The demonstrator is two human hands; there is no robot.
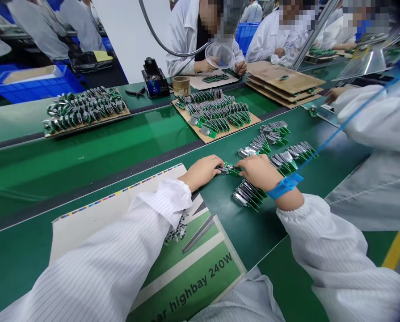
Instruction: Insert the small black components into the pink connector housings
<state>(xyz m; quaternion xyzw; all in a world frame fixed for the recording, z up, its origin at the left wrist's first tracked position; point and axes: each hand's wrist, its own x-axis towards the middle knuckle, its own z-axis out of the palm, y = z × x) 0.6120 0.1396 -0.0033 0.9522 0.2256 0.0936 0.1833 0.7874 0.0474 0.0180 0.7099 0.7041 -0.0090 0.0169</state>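
Note:
A small green circuit board (232, 169) with a silvery part lies between my two hands, low over the green table. My left hand (203, 171) pinches its left end with fingers closed. At the board's right end, the thumb and fingers of my right hand (258, 171) are closed on it too; a blue strap circles that wrist. Just below the right hand stands a row of circuit boards with silvery parts (246, 193). More boards in rows (283, 162) stand behind and to the right of it. The undersides of my fingers are hidden.
Printed cardboard (186, 286) under my left arm carries a pile of small metal pieces (178, 232). Beyond lie a cardboard sheet full of boards (203, 137) on the green belt, another board batch (86, 109) and stacked cardboard (287, 85). A co-worker's sleeve (377, 116) is at right.

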